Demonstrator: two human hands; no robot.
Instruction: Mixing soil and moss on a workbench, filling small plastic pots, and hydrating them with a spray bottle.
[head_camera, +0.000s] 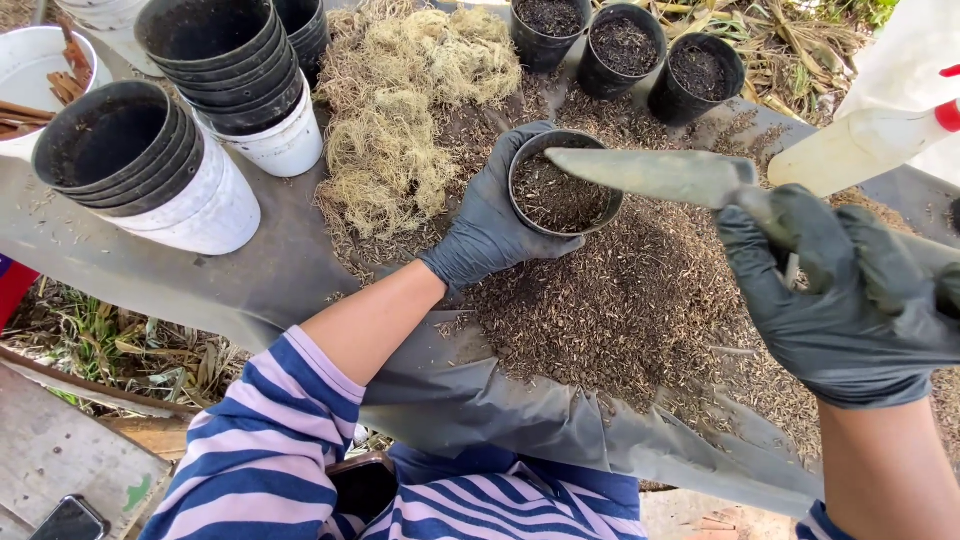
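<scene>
My left hand (487, 222), in a dark glove, grips the side of a small black pot (563, 185) partly filled with brown potting mix. The pot stands on a heap of the same mix (620, 310) spread over a grey sheet (250, 280). My right hand (850, 295), also gloved, holds a metal trowel (655, 175) by its handle. The trowel's blade lies flat over the pot's rim, its tip pointing left.
A clump of dry pale moss (405, 120) lies behind my left hand. Three filled black pots (625, 45) stand at the back. Stacks of black and white pots (150, 165) sit at the left. A pale spray bottle (860, 150) is at the right.
</scene>
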